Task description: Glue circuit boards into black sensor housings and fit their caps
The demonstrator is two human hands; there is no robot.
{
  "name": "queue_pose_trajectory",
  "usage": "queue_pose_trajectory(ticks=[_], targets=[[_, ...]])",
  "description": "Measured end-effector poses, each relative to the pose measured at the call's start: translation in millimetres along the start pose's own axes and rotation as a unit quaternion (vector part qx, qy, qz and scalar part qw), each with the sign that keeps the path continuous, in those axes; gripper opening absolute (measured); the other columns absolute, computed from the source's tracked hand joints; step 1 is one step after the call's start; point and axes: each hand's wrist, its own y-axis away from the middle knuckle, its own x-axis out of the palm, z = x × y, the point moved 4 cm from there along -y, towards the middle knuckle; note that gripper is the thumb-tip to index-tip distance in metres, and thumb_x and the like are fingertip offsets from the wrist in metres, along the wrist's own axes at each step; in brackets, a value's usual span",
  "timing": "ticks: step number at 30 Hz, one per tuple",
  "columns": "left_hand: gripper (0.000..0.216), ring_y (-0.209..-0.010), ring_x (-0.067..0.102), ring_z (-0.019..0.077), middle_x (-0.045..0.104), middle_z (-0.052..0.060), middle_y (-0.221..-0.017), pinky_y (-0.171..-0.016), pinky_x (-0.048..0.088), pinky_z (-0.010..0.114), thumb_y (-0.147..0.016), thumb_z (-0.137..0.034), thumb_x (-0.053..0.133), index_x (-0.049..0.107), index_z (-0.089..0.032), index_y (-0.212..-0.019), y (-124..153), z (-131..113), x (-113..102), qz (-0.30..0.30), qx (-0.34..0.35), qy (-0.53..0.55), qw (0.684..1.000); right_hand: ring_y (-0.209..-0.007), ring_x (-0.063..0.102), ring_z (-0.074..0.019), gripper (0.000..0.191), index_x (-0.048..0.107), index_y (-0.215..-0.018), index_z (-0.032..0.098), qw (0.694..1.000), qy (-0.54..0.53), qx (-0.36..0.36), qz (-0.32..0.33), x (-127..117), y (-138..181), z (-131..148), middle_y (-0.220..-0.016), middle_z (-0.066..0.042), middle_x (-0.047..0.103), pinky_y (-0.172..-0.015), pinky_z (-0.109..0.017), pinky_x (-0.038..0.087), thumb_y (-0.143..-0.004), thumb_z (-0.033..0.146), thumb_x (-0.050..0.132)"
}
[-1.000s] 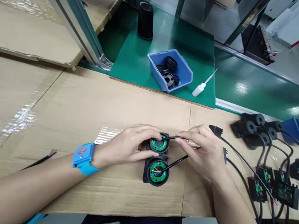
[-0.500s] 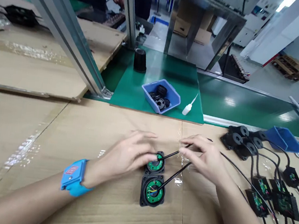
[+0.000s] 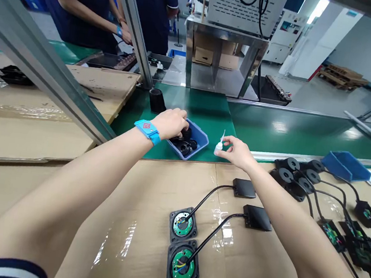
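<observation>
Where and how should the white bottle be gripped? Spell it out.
Grip the white bottle by its body, probably from the right: the right hand is on that side, while the blue bin lies to the left. The body is broad; the upward-pointing nozzle is thin.

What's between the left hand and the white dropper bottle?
From the left hand: the blue bin, its right side, then a strip of green mat before the white dropper bottle. Shows in the head view.
</observation>
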Motion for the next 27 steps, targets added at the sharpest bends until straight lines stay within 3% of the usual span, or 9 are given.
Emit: queue_pose_trajectory(ticks=[4, 7, 10, 12, 15, 17, 19, 24, 27], targets=[[0.024, -0.11, 0.057, 0.0291, 0.062, 0.012, -0.118, -0.094, 0.047, 0.037, -0.08, -0.03, 0.074, 0.077, -0.018, -0.101, 0, 5, 2, -0.011, -0.001, 0.026, 1.0, -0.07, 0.054, -0.0122, 0.031, 0.076, -0.103, 0.021, 1.0, -0.009, -0.012, 0.01, 12, -11, 3, -0.095, -0.002, 0.07, -0.077, -0.03, 0.045, -0.074, 0.03, 0.081], [0.028, -0.112, 0.059, 0.0269, 0.065, 0.011, -0.12, -0.098, 0.046, 0.036, -0.091, -0.035, 0.061, 0.072, -0.016, -0.109, 14, 10, -11, -0.055, -0.035, 0.075, 0.995, -0.068, 0.054, -0.0124, 0.014, 0.077, -0.092, 0.019, 0.999, -0.031, -0.027, 0.001, 14, -11, 8, -0.084, -0.001, 0.071, -0.075, -0.029, 0.044, -0.081, 0.027, 0.075], [0.033, -0.092, 0.063, 0.0239, 0.069, 0.01, -0.104, -0.082, 0.049, 0.034, -0.097, -0.039, 0.05, 0.067, -0.015, -0.112, 47, 11, -30, -0.089, -0.106, 0.132, 0.981, -0.069, 0.055, -0.0124, 0.017, 0.076, -0.093, 0.016, 0.996, -0.064, -0.047, -0.043, 5, 6, 14, -0.094, -0.003, 0.073, -0.074, -0.029, 0.044, -0.087, 0.031, 0.071], [0.038, -0.074, 0.059, 0.0199, 0.067, 0.007, -0.086, -0.07, 0.046, 0.031, -0.097, -0.047, 0.047, 0.066, -0.015, -0.105, 80, 4, -34, -0.074, -0.147, 0.242, 0.956, -0.073, 0.057, -0.0129, 0.025, 0.074, -0.096, 0.015, 0.991, -0.092, -0.064, -0.069, -3, 30, 19, -0.101, -0.005, 0.073, -0.074, -0.029, 0.045, -0.093, 0.038, 0.065], [0.049, -0.075, 0.058, 0.0179, 0.067, 0.007, -0.088, -0.07, 0.046, 0.029, -0.094, -0.058, 0.047, 0.065, -0.014, -0.102, 132, -24, -16, 0.035, -0.127, 0.437, 0.89, -0.079, 0.061, -0.0139, 0.035, 0.072, -0.1, 0.016, 0.983, -0.133, -0.092, -0.093, -15, 79, 25, -0.098, -0.005, 0.071, -0.075, -0.028, 0.047, -0.096, 0.049, 0.061], [0.054, -0.084, 0.061, 0.0194, 0.069, 0.008, -0.098, -0.075, 0.048, 0.029, -0.092, -0.063, 0.047, 0.066, -0.014, -0.103, 161, -45, 5, 0.111, -0.106, 0.475, 0.867, -0.077, 0.06, -0.0127, 0.034, 0.072, -0.101, 0.018, 0.977, -0.154, -0.109, -0.095, -18, 111, 30, -0.093, -0.004, 0.07, -0.072, -0.026, 0.047, -0.096, 0.05, 0.062], [0.053, -0.086, 0.062, 0.0195, 0.07, 0.007, -0.098, -0.075, 0.048, 0.029, -0.091, -0.064, 0.046, 0.066, -0.015, -0.099, 182, -60, 29, 0.152, -0.114, 0.468, 0.863, -0.075, 0.06, -0.0117, 0.029, 0.072, -0.1, 0.019, 0.974, -0.174, -0.118, -0.08, -16, 137, 35, -0.092, -0.003, 0.069, -0.069, -0.025, 0.047, -0.096, 0.047, 0.063], [0.042, -0.069, 0.058, 0.0172, 0.065, 0.004, -0.077, -0.064, 0.041, 0.029, -0.089, -0.058, 0.056, 0.06, -0.016, -0.088, 201, -58, 66, 0.112, -0.202, 0.405, 0.885, -0.073, 0.057, -0.0106, 0.027, 0.069, -0.102, 0.021, 0.974, -0.178, -0.123, -0.064, 1, 170, 45, -0.086, -0.003, 0.064, -0.067, -0.025, 0.046, -0.102, 0.045, 0.056], [0.048, -0.08, 0.059, 0.0222, 0.065, 0.01, -0.094, -0.071, 0.042, 0.032, -0.087, -0.061, 0.062, 0.06, -0.014, -0.099, 213, -53, 61, 0.027, -0.28, 0.335, 0.899, -0.078, 0.062, -0.0141, 0.031, 0.061, -0.097, 0.02, 0.943, -0.303, -0.118, -0.071, 10, 176, 47, -0.088, -0.004, 0.062, -0.072, -0.03, 0.053, -0.105, 0.047, 0.048]])
